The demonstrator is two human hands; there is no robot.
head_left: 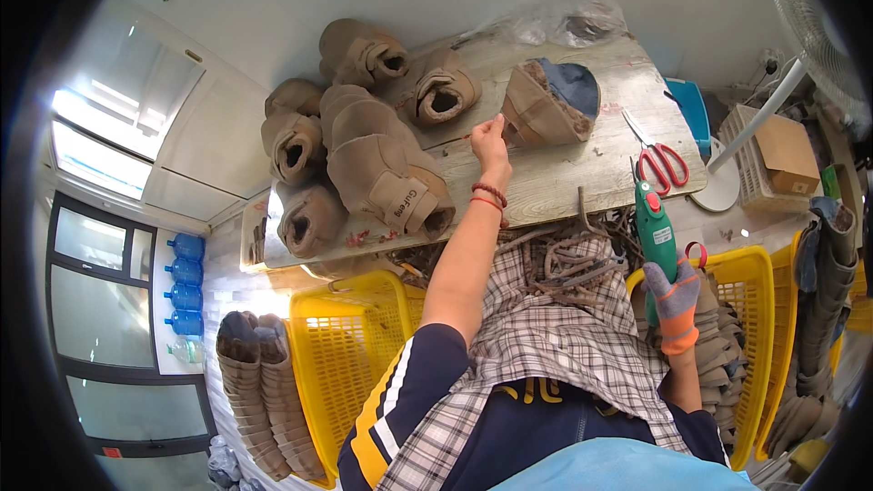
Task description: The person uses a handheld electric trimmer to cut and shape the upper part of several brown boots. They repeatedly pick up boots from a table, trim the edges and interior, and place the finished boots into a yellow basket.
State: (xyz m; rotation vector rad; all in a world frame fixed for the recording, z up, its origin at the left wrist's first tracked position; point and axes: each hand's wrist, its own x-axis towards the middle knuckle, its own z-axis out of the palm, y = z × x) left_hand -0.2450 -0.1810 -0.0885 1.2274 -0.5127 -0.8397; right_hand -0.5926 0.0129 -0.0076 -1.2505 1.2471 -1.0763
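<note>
Green tool [657, 227], partly covered — gloved right hand [674, 298] around it

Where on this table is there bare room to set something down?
Mostly bare table lies between the left hand, the blue-lined piece and the red-handled scissors. Another patch sits above the scissors, bordered by the piece and clear plastic. The left half is crowded with brown boot pieces.

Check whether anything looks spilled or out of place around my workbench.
Yes, a little: brown strips lie tangled in a loose heap on the plaid apron, looking like uncollected offcuts, and small reddish scraps litter the table near its front left edge. Nothing looks clearly damaged.
</note>
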